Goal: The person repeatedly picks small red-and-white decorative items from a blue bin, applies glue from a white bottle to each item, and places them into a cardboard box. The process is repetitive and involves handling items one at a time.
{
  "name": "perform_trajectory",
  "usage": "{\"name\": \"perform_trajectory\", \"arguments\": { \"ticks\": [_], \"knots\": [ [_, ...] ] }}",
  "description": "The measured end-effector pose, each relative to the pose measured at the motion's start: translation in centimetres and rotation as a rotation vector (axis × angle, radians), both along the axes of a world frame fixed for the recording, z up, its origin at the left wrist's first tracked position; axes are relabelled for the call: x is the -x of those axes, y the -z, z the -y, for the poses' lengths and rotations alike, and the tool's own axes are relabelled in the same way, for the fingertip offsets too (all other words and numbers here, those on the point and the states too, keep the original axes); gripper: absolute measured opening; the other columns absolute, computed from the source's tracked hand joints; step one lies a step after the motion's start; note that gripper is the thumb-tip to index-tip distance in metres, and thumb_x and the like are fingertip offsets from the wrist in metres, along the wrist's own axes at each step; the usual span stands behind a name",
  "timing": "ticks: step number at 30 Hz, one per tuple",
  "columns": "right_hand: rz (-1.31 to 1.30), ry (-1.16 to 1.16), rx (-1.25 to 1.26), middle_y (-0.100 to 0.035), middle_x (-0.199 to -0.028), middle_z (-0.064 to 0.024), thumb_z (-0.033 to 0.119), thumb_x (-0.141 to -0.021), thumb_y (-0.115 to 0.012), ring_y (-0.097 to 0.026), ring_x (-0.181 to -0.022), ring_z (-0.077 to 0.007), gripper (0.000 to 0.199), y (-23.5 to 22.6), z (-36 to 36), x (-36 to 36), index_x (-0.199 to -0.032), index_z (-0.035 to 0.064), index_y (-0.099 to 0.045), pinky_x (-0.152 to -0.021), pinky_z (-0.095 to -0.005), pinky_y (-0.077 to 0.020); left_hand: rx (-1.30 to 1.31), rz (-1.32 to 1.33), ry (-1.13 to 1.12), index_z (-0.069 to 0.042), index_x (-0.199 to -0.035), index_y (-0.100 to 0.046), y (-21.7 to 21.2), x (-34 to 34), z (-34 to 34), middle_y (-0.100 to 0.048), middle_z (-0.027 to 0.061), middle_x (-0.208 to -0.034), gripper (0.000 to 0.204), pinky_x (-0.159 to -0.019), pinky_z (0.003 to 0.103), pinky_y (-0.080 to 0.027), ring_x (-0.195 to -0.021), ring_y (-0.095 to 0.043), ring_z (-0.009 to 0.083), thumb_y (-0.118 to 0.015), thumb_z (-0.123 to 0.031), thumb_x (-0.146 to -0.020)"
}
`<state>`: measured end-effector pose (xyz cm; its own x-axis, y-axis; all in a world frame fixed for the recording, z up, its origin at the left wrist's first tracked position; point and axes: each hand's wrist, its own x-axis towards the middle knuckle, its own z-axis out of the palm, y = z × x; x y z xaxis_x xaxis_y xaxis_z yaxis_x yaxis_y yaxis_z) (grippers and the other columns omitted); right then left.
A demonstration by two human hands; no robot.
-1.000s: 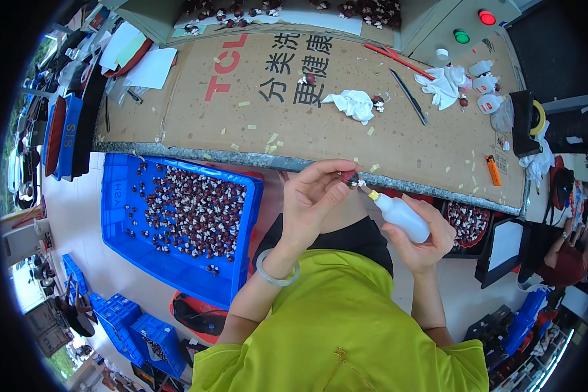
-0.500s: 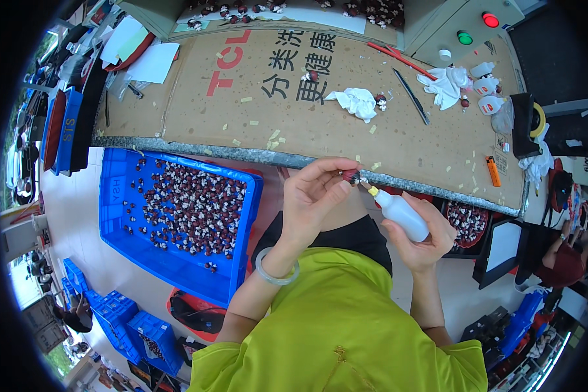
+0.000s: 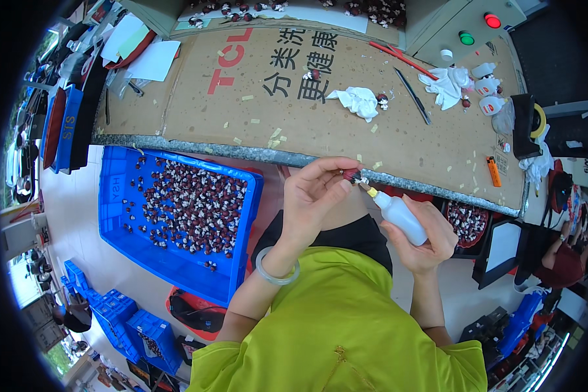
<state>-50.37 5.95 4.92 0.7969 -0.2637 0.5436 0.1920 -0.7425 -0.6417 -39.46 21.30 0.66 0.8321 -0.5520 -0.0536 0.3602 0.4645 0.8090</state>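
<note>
Your left hand [image 3: 317, 196], at the centre of the frame, pinches a small dark-red and white piece [image 3: 353, 176] between thumb and fingers, just off the near edge of the counter [image 3: 209, 117]. Your right hand [image 3: 432, 234], right of centre, is wrapped around a white squeeze bottle [image 3: 404, 220] with a yellow collar. The bottle tilts so that its nozzle points up and left at the piece; you cannot tell from this view whether the tip touches it.

To the left of your hands, a blue bin [image 3: 170, 282] below the counter holds many similar red and white pieces [image 3: 193, 206]. On the counter, above your hands in the frame, a crumpled white tissue [image 3: 356, 102] lies with a loose piece [image 3: 382, 100] just beside its right end. Farther right lies a slim dark tool [image 3: 412, 96], with a red stick [image 3: 402, 60] above it. Small white bottles [image 3: 491, 104] sit at the upper right, near a yellow roll of tape [image 3: 539, 121]. An orange-handled tool [image 3: 494, 172] lies below them, near the counter's right end.
</note>
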Motion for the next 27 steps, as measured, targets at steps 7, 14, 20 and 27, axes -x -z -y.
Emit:
{"name": "perform_trajectory", "arguments": {
  "ticks": [7,14,20,27],
  "knots": [
    [0.008,0.001,0.007,-0.067,-0.076,-0.0179,0.004,-0.059,-0.085,-0.067,-0.064,-0.0282,0.042,-0.07,-0.11,-0.11,-0.096,-0.0071,-0.068,-0.059,-0.0324,-0.0528,0.005,-0.011,0.007,0.008,-0.115,-0.057,-0.05,-0.07,-0.11,-0.063,0.0180,-0.111,0.031,-0.093,0.031,-0.048,-0.104,-0.061,0.0198,-0.058,0.008,-0.084],
    [0.016,0.006,0.014,-0.067,-0.075,-0.0178,0.004,-0.059,-0.085,-0.067,-0.064,-0.0283,0.042,0.00,-0.10,-0.15,-0.095,-0.0069,-0.068,-0.060,-0.0326,-0.0531,0.016,-0.019,0.001,0.008,-0.115,-0.057,0.11,-0.06,-0.04,-0.063,0.0183,-0.111,0.031,-0.093,0.031,-0.048,-0.105,-0.061,0.0203,-0.059,0.008,-0.084],
    [0.017,0.008,0.017,-0.067,-0.074,-0.0175,0.004,-0.058,-0.085,-0.066,-0.062,-0.0281,0.042,0.07,-0.07,-0.16,-0.094,-0.0072,-0.068,-0.059,-0.0324,-0.0530,0.022,-0.015,0.000,0.008,-0.115,-0.057,0.09,-0.09,-0.02,-0.063,0.0183,-0.111,0.031,-0.093,0.031,-0.048,-0.105,-0.061,0.0205,-0.059,0.008,-0.084],
    [0.022,0.011,0.015,-0.067,-0.073,-0.0174,0.004,-0.057,-0.085,-0.066,-0.061,-0.0277,0.041,0.10,-0.09,-0.19,-0.093,-0.0074,-0.068,-0.058,-0.0321,-0.0531,0.014,-0.019,0.001,0.008,-0.115,-0.057,0.09,-0.07,-0.02,-0.063,0.0182,-0.110,0.031,-0.093,0.031,-0.048,-0.104,-0.061,0.0201,-0.059,0.008,-0.084]
  ]
}}
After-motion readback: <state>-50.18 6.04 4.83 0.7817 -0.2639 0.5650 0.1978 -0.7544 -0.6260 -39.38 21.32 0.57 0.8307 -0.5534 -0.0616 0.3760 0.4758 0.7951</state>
